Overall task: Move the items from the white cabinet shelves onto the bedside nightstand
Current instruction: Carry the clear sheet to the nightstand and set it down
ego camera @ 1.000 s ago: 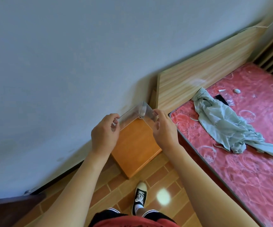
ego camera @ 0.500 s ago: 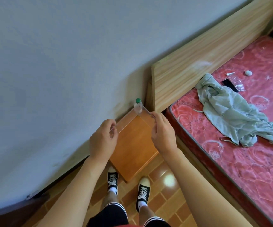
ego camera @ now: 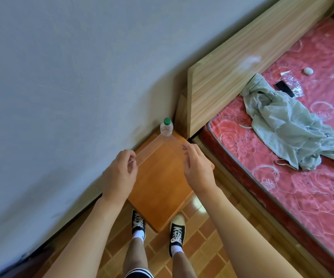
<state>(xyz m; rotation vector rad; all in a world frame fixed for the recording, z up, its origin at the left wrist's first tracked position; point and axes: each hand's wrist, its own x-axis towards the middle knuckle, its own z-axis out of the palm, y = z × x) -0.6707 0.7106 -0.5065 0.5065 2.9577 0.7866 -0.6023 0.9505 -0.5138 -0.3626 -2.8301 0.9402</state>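
Over nightstand, both hands' fingers pinch clear box edges.

**Nightstand hemmed in at the back, open at the front**

The nightstand sits against the wall on its left, with the wooden headboard just beside its far right corner. A green-capped bottle stands on the back corner, and a clear plastic box fills the rear of the top. The near half of the top is bare wood, reachable from the tiled floor side.
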